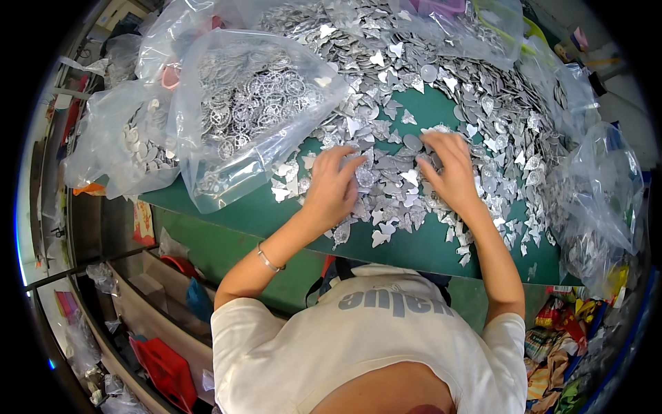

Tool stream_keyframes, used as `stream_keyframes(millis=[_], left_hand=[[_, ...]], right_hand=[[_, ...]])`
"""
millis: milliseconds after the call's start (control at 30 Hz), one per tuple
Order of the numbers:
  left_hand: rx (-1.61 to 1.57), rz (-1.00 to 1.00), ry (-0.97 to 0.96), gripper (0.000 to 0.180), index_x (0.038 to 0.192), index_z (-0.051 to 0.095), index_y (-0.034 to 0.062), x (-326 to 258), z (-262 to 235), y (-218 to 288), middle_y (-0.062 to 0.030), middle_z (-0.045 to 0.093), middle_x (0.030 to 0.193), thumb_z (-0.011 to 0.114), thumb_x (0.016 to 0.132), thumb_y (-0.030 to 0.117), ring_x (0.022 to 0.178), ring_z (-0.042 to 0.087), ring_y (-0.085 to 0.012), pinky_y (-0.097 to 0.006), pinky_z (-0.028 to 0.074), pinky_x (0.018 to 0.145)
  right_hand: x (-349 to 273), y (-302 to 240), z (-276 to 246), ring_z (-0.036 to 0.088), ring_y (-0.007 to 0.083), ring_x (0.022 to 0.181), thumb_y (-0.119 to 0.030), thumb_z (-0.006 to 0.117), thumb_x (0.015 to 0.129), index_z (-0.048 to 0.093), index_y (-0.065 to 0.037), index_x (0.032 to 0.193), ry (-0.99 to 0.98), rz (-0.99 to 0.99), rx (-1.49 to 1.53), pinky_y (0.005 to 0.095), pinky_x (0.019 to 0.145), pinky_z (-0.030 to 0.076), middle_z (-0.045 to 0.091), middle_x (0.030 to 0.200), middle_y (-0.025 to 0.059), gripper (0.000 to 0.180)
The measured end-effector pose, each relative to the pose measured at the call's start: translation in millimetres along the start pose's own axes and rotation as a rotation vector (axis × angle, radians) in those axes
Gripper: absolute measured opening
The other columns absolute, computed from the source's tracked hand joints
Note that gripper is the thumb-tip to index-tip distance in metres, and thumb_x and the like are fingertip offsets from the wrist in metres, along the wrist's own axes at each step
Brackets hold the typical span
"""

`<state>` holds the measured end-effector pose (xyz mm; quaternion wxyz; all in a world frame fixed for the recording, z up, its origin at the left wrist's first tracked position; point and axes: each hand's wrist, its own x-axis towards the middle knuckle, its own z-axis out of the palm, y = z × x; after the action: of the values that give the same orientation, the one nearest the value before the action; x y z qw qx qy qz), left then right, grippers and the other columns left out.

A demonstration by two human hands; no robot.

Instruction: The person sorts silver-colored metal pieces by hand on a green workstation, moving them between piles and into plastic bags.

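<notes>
A spread of small silver-grey metal pieces [386,165], some round and some butterfly- or leaf-shaped, lies on the green tabletop [248,214]. My left hand [334,185] rests at the left side of the near pieces, its thumb and fingers apart and the fingertips touching them. Across a short gap, my right hand [452,169] reaches over the pieces with its fingers apart. A round grey disc [412,143] lies by its fingertips. Neither hand visibly holds a piece, though what lies under the fingertips is partly hidden.
Left of my hands sits a clear plastic bag [196,165] full of round openwork pieces, beside a smaller bag [103,148] of discs. Thick heaps of pieces [476,90] curve around the back and right. More clear bags [603,186] edge the right. Drawers [172,303] stand below left.
</notes>
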<state>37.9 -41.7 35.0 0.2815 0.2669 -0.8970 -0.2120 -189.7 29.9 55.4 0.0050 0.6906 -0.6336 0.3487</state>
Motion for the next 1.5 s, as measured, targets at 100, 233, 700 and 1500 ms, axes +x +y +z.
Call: stream_keyframes(millis=[100, 233, 700, 1500], left_hand=[[-0.001, 0.014, -0.013, 0.042, 0.112, 0.053, 0.0054, 26.2, 13.1, 17.5, -0.0130, 0.048, 0.115, 0.064, 0.072, 0.004, 0.108, 0.046, -0.0300, -0.042, 0.034, 0.090], [0.074, -0.012, -0.130, 0.045, 0.114, 0.052, 0.0059, 43.8, 38.9, 17.7, -0.0108, 0.051, 0.107, 0.068, 0.073, 0.015, 0.100, 0.048, -0.0275, -0.040, 0.034, 0.084], [-0.430, -0.078, -0.186, 0.038, 0.109, 0.055, 0.0057, 61.9, 52.6, 19.7, -0.0100, 0.052, 0.093, 0.062, 0.072, -0.003, 0.084, 0.052, -0.0277, -0.035, 0.041, 0.073], [-1.591, -0.777, -0.236, 0.018, 0.102, 0.053, -0.0012, 28.2, 25.4, 34.9, -0.0084, 0.057, 0.104, 0.050, 0.084, -0.001, 0.090, 0.058, -0.0159, -0.029, 0.047, 0.073]], right_hand=[[6.1, 10.4, 19.3, 0.055, 0.0274, 0.085, -0.011, 0.065, 0.075, 0.062, -0.001, 0.084, -0.057, -0.014, -0.033, 0.0401, 0.087, 0.037, 0.061, 0.087, 0.0108, 0.014], [5.0, 24.3, 14.7, 0.055, 0.0274, 0.085, -0.010, 0.063, 0.076, 0.063, -0.002, 0.085, -0.200, -0.022, -0.105, 0.0410, 0.090, 0.035, 0.062, 0.083, 0.0115, 0.013], [-42.1, 26.0, -49.6, 0.050, 0.0120, 0.065, -0.015, 0.065, 0.081, 0.057, -0.002, 0.102, -0.060, 0.835, 0.834, 0.0252, 0.058, 0.041, 0.054, 0.071, 0.0023, 0.026], [-7.1, 14.3, -10.1, 0.062, 0.0318, 0.060, -0.025, 0.068, 0.074, 0.064, 0.002, 0.070, -0.284, 0.240, -0.360, 0.0397, 0.051, 0.048, 0.059, 0.081, 0.0161, 0.028]])
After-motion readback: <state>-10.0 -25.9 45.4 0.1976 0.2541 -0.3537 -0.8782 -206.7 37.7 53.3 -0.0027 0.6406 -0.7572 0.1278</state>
